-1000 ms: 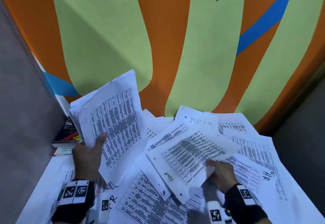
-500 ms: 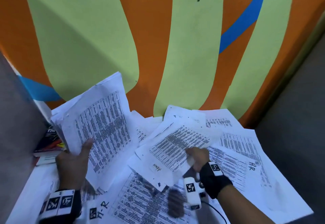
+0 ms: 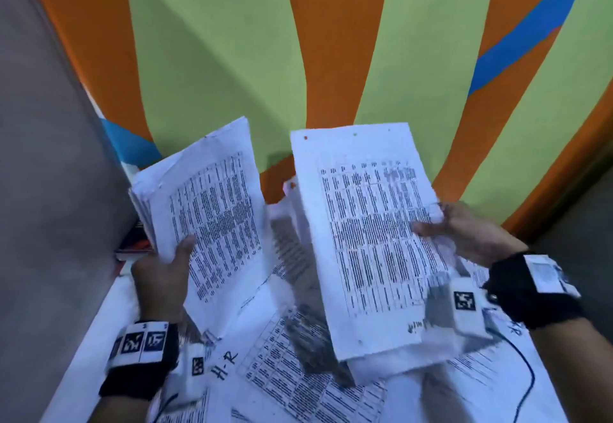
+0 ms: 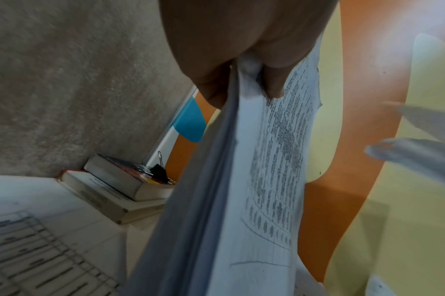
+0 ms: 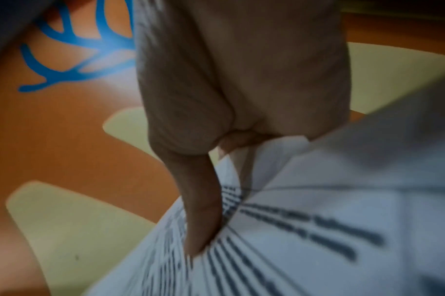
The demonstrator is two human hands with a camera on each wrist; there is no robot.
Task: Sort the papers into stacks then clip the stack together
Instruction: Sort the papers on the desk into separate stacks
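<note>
My left hand (image 3: 166,266) grips a thick stack of printed sheets (image 3: 205,210) by its lower edge and holds it upright at the left; the left wrist view shows the stack (image 4: 216,200) pinched between thumb and fingers. My right hand (image 3: 454,230) pinches the right edge of a few printed sheets (image 3: 365,233) lifted off the table, thumb (image 5: 203,210) on the printed face. More loose printed papers (image 3: 298,386) lie spread flat below, some marked "H-R". A black binder clip (image 4: 160,170) sits on books in the corner.
Two stacked books (image 4: 120,190) lie in the left corner against a grey partition (image 3: 49,157). An orange, green and blue wall (image 3: 331,57) stands right behind the table. Another grey panel (image 3: 583,223) closes the right side. A black cable (image 3: 527,379) trails over papers.
My right hand has lifted sheets off the table and swung them upright, moving up and to the right. The left hand keeps holding its stack upright.
</note>
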